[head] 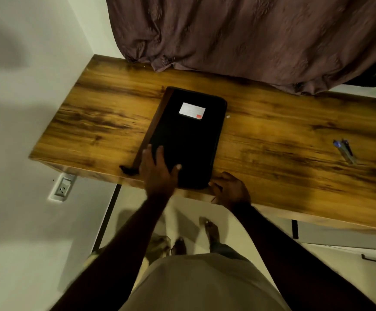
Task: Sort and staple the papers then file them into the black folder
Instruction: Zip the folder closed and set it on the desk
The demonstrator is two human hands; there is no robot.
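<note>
Lengthwise away — black folder (pixel 187 140), label (pixel 192 111) far

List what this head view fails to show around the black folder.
- Black folder contents: head view, closed cover hides them.
- White label text: head view, too small.
- Right hand grip: head view, knuckles hide its fingertips.
- Blue-and-metal tool: head view, blurred, small.

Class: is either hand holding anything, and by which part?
Left hand lies flat on the black folder, near end. Right hand: fingers curl at its near right corner; grip unclear.
</note>
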